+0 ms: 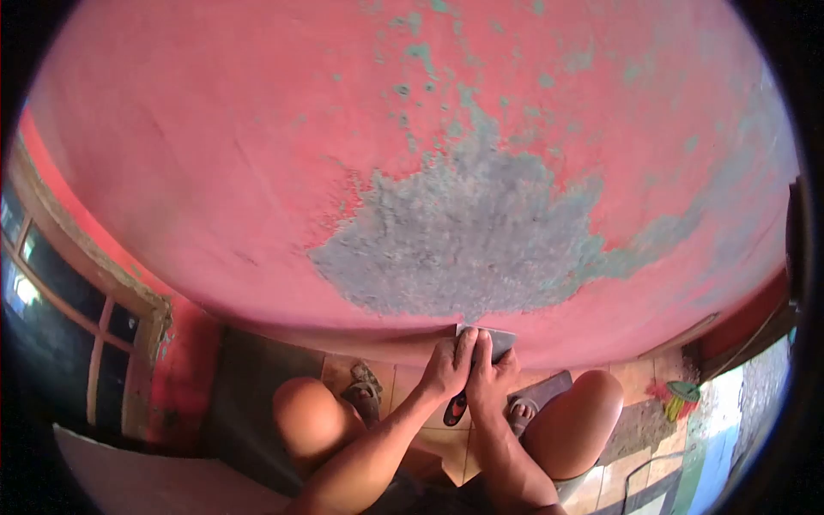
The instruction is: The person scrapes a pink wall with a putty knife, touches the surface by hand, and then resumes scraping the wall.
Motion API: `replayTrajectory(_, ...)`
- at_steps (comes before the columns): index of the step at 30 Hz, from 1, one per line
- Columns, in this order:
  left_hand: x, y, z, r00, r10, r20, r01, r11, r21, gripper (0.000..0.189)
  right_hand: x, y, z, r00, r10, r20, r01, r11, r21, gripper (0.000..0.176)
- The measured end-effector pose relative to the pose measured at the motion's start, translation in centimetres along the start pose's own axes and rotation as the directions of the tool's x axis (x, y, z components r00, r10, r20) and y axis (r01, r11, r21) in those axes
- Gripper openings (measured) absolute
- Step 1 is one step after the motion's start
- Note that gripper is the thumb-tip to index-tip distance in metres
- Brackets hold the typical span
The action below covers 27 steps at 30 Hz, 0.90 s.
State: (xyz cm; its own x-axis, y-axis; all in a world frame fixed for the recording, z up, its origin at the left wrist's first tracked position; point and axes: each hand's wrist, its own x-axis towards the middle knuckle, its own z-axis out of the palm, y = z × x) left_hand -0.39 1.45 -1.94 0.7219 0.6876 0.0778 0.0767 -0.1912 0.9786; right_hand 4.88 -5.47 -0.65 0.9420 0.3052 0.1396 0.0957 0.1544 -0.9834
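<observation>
A wide-bladed scraper [503, 342] lies with its metal blade against the low part of the pink wall [257, 215], just under a large grey patch [472, 232] where the paint is gone. My left hand [448, 367] presses its fingers on the blade from the left. On the right side, my right hand [491, 371] is closed around the scraper, fingers extended along the blade. Its black handle [456, 409] sticks out below, between my wrists. The palms and part of the grip are hidden.
My knees and sandalled feet are on either side, over a tiled floor [433, 442]. To the left is a wooden-framed window [94, 326]. A brush with red and green bristles [681, 398] lies at the right. Flaking green specks [419, 56] dot the upper wall.
</observation>
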Motion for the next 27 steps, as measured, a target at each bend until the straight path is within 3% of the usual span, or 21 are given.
replayTrajectory(3, 0.5, 1.5, -0.1, 0.995, 0.084, -0.044, -0.087, 0.993, -0.080, 0.045, 0.7, 1.3, 0.6, 0.999, 0.013, 0.033, -0.016, 0.996, 0.092, 0.025)
replayTrajectory(4, 0.9, 1.6, -0.5, 0.977, 0.199, -0.076, -0.202, 0.979, -0.028, 0.044, 0.7, 0.3, 1.3, 0.999, -0.002, 0.040, -0.001, 0.997, 0.074, 0.026)
replayTrajectory(5, 1.1, 1.3, -1.0, 0.978, 0.199, -0.054, -0.200, 0.980, -0.011, 0.044, 0.5, -0.7, 1.7, 0.999, -0.018, 0.038, 0.016, 0.998, 0.053, 0.027)
replayTrajectory(7, 0.7, 0.1, -1.6, 0.999, 0.013, 0.035, -0.012, 0.999, -0.032, 0.046, 0.0, 1.7, 1.8, 0.997, -0.024, 0.080, 0.017, 0.996, 0.091, 0.028)
replayTrajectory(9, 0.0, 0.6, -0.1, 0.999, 0.029, -0.015, -0.031, 0.995, -0.095, 0.046, 0.2, 2.1, 0.8, 0.998, -0.029, 0.064, 0.026, 0.998, 0.050, 0.028)
replayTrajectory(11, 0.7, 0.8, -0.6, 0.997, 0.067, -0.050, -0.070, 0.995, -0.075, 0.047, 0.5, 1.7, 1.5, 0.998, -0.009, 0.067, 0.000, 0.992, 0.127, 0.028)
replayTrajectory(13, 1.7, 1.2, -0.5, 0.932, 0.341, -0.120, -0.335, 0.939, 0.074, 0.046, 0.7, -0.7, 1.5, 0.996, 0.028, 0.089, -0.038, 0.992, 0.117, 0.030)
replayTrajectory(15, 0.4, 0.4, 0.0, 0.983, 0.172, -0.066, -0.175, 0.984, -0.042, 0.045, 0.3, 1.1, 0.6, 0.996, 0.019, 0.086, -0.030, 0.991, 0.133, 0.031)
replayTrajectory(16, 0.4, 0.0, -0.1, 0.994, 0.105, -0.036, -0.108, 0.990, -0.094, 0.044, 0.1, 2.1, 0.3, 0.995, 0.020, 0.097, -0.021, 1.000, 0.010, 0.031)
replayTrajectory(17, 0.2, -0.1, 0.0, 0.995, 0.096, -0.038, -0.099, 0.992, -0.083, 0.043, -0.1, 2.9, 0.4, 0.998, -0.057, 0.041, 0.059, 0.998, -0.038, 0.032)
replayTrajectory(19, 0.0, 0.5, 0.0, 0.999, 0.029, -0.027, -0.033, 0.991, -0.131, 0.045, 0.0, 1.4, 0.8, 0.999, -0.013, 0.046, 0.011, 0.999, 0.051, 0.032)
replayTrajectory(22, 0.3, 2.8, -0.7, 0.989, 0.139, -0.055, -0.144, 0.986, -0.085, 0.049, 0.1, -0.7, 0.7, 0.998, 0.042, 0.055, -0.047, 0.995, 0.089, 0.030)
replayTrajectory(25, -0.4, 0.6, -0.3, 0.997, -0.053, 0.061, 0.063, 0.984, -0.167, 0.050, -0.2, 1.8, -0.1, 0.993, 0.045, 0.111, -0.045, 0.999, -0.003, 0.029)
replayTrajectory(27, -0.4, 0.9, 0.1, 0.999, -0.019, -0.029, 0.013, 0.978, -0.207, 0.053, -0.1, 2.1, 0.6, 0.999, -0.010, 0.052, 0.009, 1.000, 0.015, 0.028)
